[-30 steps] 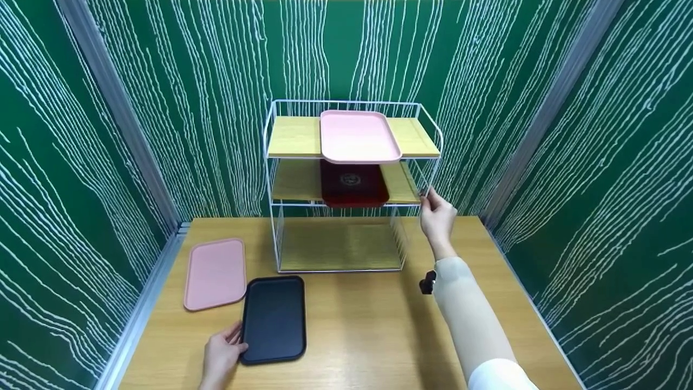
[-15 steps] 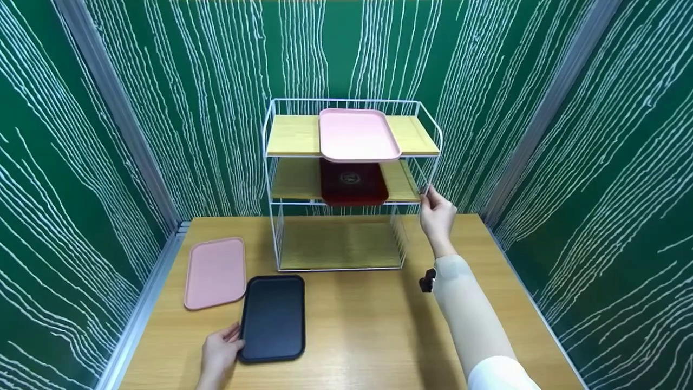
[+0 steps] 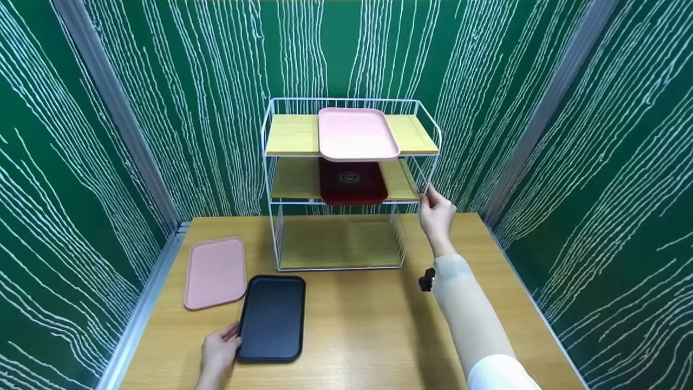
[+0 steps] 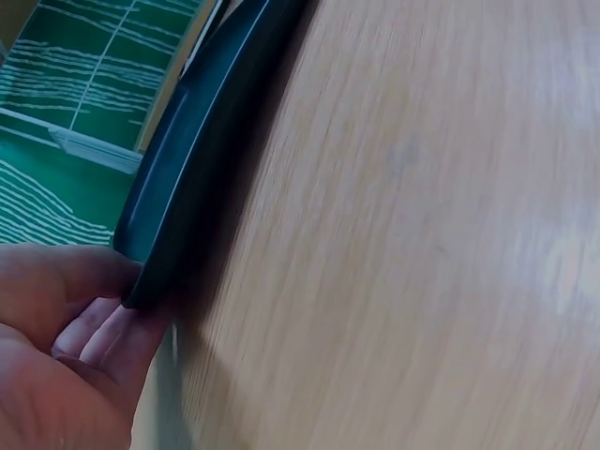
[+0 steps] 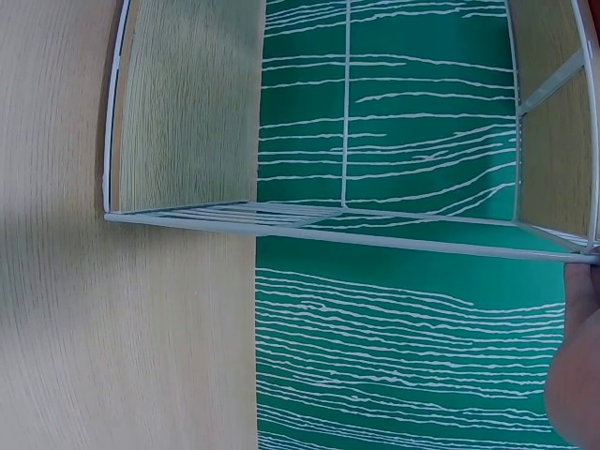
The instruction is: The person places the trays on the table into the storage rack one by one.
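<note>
My left hand (image 3: 218, 352) pinches the left edge of a black rectangular tray (image 3: 272, 317), near its front corner. In the left wrist view, the thumb lies over the rim of the black tray (image 4: 202, 122) and the fingers are beneath it, with a dark shadow under its side. My right hand (image 3: 437, 218) grips the right front post of a white wire rack (image 3: 270, 227) at its middle shelf. Only part of the right hand (image 5: 577, 375) shows at the edge of the right wrist view. A pink tray (image 3: 215, 273) lies on the table left of the black tray.
The rack has three wooden shelves. Another pink tray (image 3: 358, 134) rests on the top shelf, jutting past its front edge; a dark red tray (image 3: 353, 184) sits on the middle one. Green walls with white lines surround the wooden table (image 3: 368, 325).
The near end of the black tray has shifted slightly left with my left hand. My right hand keeps its hold on the rack.
</note>
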Demonstrator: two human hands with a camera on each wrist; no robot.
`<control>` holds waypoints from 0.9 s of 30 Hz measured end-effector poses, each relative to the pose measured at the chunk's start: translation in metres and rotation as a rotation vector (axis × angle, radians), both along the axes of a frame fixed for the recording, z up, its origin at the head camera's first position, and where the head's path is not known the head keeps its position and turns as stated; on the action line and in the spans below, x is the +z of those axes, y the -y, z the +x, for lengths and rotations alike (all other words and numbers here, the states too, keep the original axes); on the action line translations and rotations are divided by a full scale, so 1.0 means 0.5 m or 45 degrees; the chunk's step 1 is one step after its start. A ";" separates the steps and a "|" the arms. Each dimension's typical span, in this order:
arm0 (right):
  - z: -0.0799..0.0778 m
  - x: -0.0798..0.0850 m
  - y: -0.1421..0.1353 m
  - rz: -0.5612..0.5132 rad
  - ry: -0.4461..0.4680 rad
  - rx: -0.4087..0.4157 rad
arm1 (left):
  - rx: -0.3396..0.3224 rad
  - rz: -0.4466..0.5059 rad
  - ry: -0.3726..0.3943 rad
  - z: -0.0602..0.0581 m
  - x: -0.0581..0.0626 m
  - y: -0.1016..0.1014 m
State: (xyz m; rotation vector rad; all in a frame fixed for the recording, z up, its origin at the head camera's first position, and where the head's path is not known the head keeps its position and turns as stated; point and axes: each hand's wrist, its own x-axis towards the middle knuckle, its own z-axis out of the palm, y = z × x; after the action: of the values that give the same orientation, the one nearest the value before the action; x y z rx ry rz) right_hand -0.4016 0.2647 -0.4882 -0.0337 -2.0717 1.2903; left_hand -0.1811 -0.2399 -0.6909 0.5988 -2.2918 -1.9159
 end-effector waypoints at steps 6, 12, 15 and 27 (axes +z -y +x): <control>-0.001 0.002 -0.003 0.012 0.007 0.002 | 0.003 -0.050 0.014 0.001 0.000 0.004; -0.001 0.000 -0.002 0.015 -0.027 0.002 | -0.044 -0.105 0.022 0.004 0.000 0.010; -0.001 -0.005 -0.003 0.032 -0.053 -0.007 | -0.063 -0.130 0.042 0.008 -0.003 0.013; -0.008 -0.001 -0.006 0.014 -0.041 -0.003 | -0.078 -0.044 0.041 -0.003 0.006 0.015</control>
State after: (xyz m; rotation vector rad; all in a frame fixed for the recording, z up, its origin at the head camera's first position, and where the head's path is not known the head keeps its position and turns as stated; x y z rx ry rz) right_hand -0.4058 0.2676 -0.4888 -0.0108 -2.0507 1.2701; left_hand -0.1823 -0.2473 -0.6877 0.5665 -2.3844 -1.9020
